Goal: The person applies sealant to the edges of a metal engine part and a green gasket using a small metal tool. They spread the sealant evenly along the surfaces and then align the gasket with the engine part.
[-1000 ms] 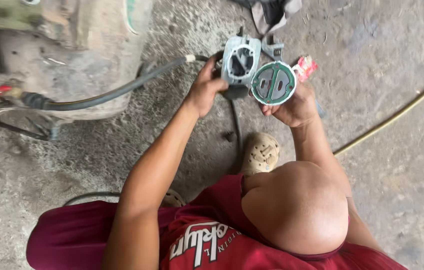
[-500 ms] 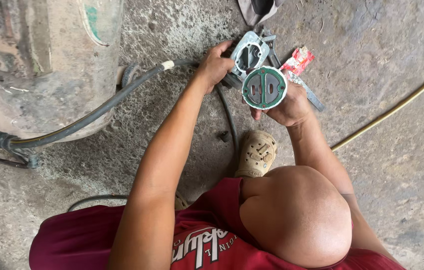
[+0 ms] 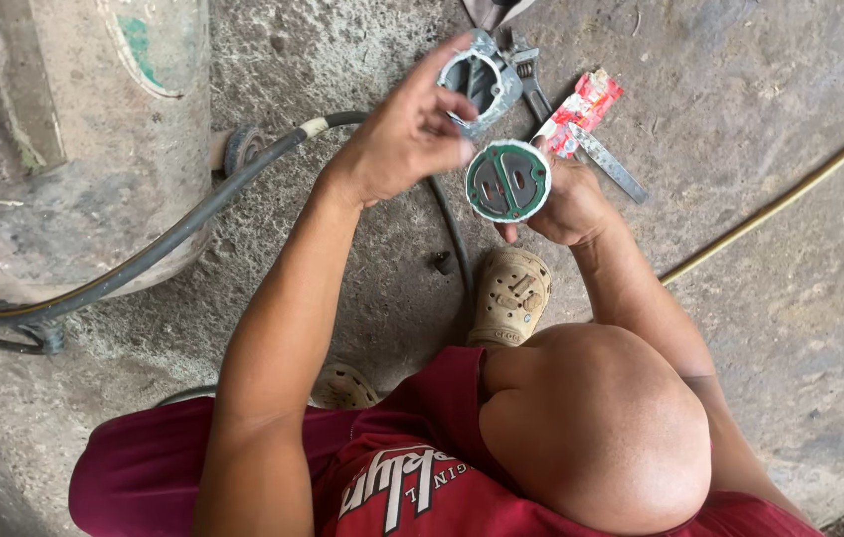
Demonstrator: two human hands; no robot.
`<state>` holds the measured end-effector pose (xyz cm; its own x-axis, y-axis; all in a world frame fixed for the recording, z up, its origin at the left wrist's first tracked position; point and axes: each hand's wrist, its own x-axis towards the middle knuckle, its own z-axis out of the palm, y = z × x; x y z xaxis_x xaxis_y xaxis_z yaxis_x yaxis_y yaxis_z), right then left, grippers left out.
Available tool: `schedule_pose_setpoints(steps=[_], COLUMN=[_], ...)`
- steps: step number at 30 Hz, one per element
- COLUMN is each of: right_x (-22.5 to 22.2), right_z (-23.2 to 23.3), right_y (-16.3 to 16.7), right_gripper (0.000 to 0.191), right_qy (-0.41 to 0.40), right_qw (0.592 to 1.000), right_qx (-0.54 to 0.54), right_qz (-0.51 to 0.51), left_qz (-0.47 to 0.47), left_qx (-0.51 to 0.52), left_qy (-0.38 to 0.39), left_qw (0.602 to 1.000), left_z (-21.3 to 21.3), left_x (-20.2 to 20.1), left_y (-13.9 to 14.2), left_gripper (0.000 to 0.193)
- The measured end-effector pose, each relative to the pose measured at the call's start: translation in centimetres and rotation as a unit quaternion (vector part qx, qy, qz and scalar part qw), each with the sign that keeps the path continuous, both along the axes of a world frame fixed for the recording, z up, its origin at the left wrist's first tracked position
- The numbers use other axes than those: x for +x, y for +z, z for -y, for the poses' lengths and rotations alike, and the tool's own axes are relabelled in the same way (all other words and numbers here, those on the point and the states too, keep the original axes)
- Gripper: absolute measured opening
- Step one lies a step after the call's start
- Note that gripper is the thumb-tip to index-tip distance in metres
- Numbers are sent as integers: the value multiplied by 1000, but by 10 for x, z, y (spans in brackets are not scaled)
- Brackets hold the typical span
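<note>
Since the earlier frames the left hand has been lifting the metal housing away from the round plate: a second ago the two parts were sitting side by side at the same height, and now the housing is riding above and to the left of the plate. The view has also been sliding, so the dirty tank and its black hose are filling more of the left side. The left hand's fingers are curling closed around the housing's rim. The right hand is cupping the green-edged plate from beneath, fingers closed on it, its face turned up. The two parts appear separated and not yet joined. A wrench, a red packet and a flat metal strip are lying on the concrete floor beyond.
</note>
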<state>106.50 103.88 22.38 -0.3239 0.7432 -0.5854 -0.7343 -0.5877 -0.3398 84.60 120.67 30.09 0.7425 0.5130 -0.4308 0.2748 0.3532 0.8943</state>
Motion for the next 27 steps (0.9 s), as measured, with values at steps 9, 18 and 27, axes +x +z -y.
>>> schedule_pose_setpoints(steps=[9,18,27], right_x=[-12,-5,-20], right_z=[5,12,9], right_y=[-9,-3,1], right_gripper=[58,43,31], right_qy=[71,32,-87], right_qw=[997,998,988], right_qx=[-40,39,122], right_qz=[7,-33,-49], left_qz=[-36,40,83], left_qx=[14,-222,-209], left_qy=[-118,21,155], left_qw=[992,974,962], left_z=[16,26,44], left_x=[13,3,1], left_y=[7,0,-19], left_gripper=[100,85,71])
